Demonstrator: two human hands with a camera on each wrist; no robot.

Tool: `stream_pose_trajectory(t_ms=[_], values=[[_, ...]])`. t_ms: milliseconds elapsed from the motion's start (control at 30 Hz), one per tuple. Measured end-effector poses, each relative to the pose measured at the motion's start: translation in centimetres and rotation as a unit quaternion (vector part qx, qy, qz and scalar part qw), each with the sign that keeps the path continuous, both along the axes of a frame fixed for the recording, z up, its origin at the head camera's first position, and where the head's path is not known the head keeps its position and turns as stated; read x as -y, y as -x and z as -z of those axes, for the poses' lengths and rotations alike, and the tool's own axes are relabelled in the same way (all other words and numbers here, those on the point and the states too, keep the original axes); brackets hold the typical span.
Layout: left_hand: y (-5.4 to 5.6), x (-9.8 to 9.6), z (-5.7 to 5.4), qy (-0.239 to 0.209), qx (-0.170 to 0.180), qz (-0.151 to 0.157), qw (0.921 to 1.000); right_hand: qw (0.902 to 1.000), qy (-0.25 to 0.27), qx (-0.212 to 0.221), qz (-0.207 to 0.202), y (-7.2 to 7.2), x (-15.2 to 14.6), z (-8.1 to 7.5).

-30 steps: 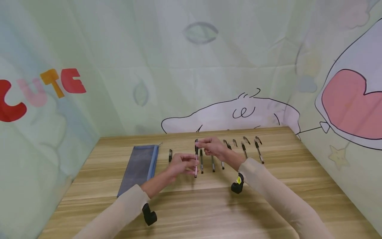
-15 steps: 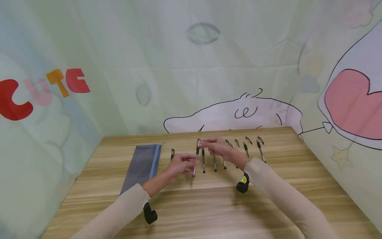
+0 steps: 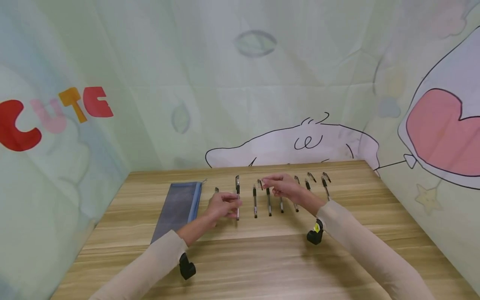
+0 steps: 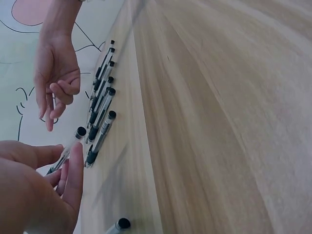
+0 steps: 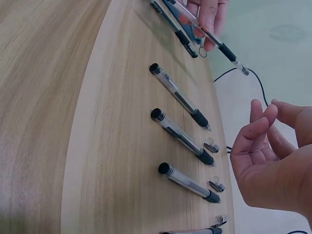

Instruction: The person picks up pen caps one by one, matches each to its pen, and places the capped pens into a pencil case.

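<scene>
My left hand (image 3: 223, 205) pinches a gel pen (image 3: 238, 189) upright above the table, thumb and fingers round its clear barrel. A clear cap (image 5: 243, 68) sits over the pen's tip end, beyond the black grip. To the right, my right hand (image 3: 288, 187) hovers over a row of uncapped pens, fingers loosely bent and holding nothing. Beneath it lie pens such as this one (image 5: 183, 139), black grips toward the far side. Loose clear caps (image 5: 211, 145) lie by several pen tips. The nearest pen (image 5: 180, 100) has no cap beside it.
A blue-grey zip pouch (image 3: 176, 204) lies flat at the left of the wooden table (image 3: 247, 266). Another pen (image 5: 175, 30) rests between the pouch and the row, partly behind my left hand in the head view. A printed curtain (image 3: 180, 83) hangs behind the table.
My right hand has left the cap end of the held pen and moved right, over the row. My left hand has shifted slightly left with the capped pen.
</scene>
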State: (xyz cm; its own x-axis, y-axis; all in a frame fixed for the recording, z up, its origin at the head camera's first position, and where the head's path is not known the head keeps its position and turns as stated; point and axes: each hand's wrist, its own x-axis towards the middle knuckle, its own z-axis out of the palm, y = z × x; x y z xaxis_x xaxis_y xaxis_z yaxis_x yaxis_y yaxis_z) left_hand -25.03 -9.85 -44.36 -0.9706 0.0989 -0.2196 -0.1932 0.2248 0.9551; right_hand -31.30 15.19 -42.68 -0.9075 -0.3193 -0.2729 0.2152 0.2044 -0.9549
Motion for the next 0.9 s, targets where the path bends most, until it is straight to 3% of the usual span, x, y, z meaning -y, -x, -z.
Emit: stream_pose_trajectory(t_ms=[200,467,600,767,900], values=[[0.3,0.3,0.5,0.025,-0.016,-0.019,0.9994,0.9999,0.000,0.009,0.013,0.0,-0.6,0.4],[0.4,0.4,1.5,0.094,-0.070,-0.019,0.9929,0.9999,-0.006,0.012,0.011,-0.3,-0.8,0.4],[0.4,0.5,2.1,0.129,-0.095,-0.017,0.9869,0.9998,-0.014,0.011,0.011,-0.5,-0.8,0.4],[0.7,0.5,2.1,0.188,-0.129,-0.002,0.9737,0.9998,-0.017,0.010,0.006,-0.5,-1.0,0.5],[0.9,0.6,1.9,0.223,-0.134,0.007,0.9657,0.9998,-0.016,0.010,0.005,-0.4,-1.2,0.8]])
